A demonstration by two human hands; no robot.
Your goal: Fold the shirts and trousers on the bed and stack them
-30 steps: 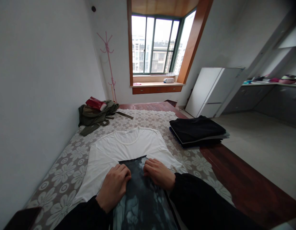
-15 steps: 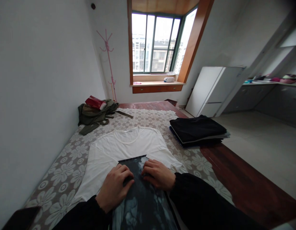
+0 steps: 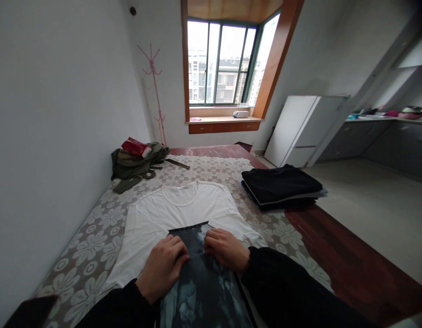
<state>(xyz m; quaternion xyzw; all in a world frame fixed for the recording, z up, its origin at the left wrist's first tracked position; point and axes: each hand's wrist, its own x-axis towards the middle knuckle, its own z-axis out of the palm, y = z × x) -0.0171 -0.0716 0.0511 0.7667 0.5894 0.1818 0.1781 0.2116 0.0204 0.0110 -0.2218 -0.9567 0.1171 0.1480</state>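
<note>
A white T-shirt (image 3: 142,228) lies spread out, neckline away from me, on the patterned cloth. On its lower middle rests a dark printed panel (image 3: 200,282) with a straight black top edge. My left hand (image 3: 165,264) is on the panel's left side, its fingers curled and pressed together at the surface. Over on the right side, my right hand (image 3: 226,248) is closed in the same way, fingertips down on the panel. What lies between the fingertips is hidden.
Folded dark clothes (image 3: 282,184) are stacked at the right. A green backpack (image 3: 132,166) with a red packet (image 3: 135,147) lies by the left wall. A dark flat object (image 3: 31,312) is at the lower left. The reddish table edge (image 3: 361,259) runs along the right.
Both hands have shifted very slightly: the left thumb has drawn in closer to its fingers, and the right hand's fingers have curled in more. The shirt and panel lie as before.
</note>
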